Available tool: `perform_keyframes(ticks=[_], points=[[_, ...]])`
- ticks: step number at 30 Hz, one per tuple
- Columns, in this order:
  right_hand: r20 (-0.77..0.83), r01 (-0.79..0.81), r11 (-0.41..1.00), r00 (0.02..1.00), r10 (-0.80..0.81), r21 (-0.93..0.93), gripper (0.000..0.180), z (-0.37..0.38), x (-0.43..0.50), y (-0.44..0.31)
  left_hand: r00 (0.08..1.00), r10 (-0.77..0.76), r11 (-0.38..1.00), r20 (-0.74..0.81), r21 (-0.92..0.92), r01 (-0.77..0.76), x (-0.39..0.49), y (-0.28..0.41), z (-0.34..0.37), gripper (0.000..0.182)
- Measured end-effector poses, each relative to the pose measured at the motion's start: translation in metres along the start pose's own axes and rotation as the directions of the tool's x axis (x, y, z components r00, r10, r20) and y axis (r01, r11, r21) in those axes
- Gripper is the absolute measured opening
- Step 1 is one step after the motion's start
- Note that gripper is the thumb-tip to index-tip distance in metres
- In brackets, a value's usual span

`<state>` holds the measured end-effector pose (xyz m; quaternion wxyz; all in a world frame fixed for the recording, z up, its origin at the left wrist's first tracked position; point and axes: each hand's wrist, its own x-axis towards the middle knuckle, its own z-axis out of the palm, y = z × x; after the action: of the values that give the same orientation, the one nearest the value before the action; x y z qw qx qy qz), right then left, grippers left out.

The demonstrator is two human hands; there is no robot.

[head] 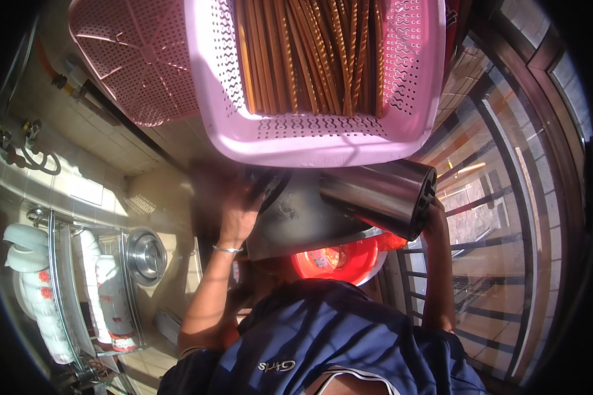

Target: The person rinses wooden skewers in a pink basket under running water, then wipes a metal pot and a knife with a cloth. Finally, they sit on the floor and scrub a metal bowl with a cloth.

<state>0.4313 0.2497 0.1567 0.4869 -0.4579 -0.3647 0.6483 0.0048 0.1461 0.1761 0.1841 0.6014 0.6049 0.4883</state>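
Observation:
A dark, shiny metal cylinder (375, 195) with a black base lies tilted on its side in front of me. My right hand (434, 213) grips it at the base end, the fingers mostly hidden behind it. To the left, my left hand (242, 215), with a silver bangle on the wrist, reaches into shadow beside a black curved part (273, 188). Its fingers are dark and blurred, so their hold is unclear. Between the hands is a dark, smooth surface (291, 217). Above them, a pink perforated basket (321, 148) holds many brown chopsticks (311, 64).
A pink perforated lid or tray (148, 64) is beside the basket. Below the dark surface sits a red basin (306, 269). At left are a metal dish rack (54, 276) with white bowls, a steel lid or pot (147, 256) and wall taps (32, 131). A barred window (489, 222) stands at right.

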Motion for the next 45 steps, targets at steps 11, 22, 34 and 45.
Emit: perform_keyframes(ticks=[11, 22, 34, 45], points=[[0.083, 0.073, 0.995, 0.994, -0.067, -0.068, 0.045, 0.011, -0.006, -0.011, 0.956, -0.283, 0.950, -0.079, -0.159, 0.268, -0.023, -0.002, -0.019, 0.023], [0.056, 0.101, 0.958, 0.994, -0.089, -0.268, 0.040, 0.001, -0.018, -0.015, 0.991, -0.010, 0.997, -0.132, -0.083, -0.001, -0.046, 0.002, -0.021, 0.025], [0.135, 0.201, 0.927, 0.977, -0.166, -0.315, 0.042, -0.019, -0.012, -0.008, 0.978, 0.206, 0.939, 0.029, 0.275, -0.206, -0.081, 0.021, -0.038, 0.057], [0.397, 0.170, 0.953, 0.916, -0.058, -0.253, 0.034, 0.025, 0.022, -0.012, 0.969, -0.156, 0.830, -0.191, 0.507, 0.233, -0.218, 0.054, -0.084, 0.052]])
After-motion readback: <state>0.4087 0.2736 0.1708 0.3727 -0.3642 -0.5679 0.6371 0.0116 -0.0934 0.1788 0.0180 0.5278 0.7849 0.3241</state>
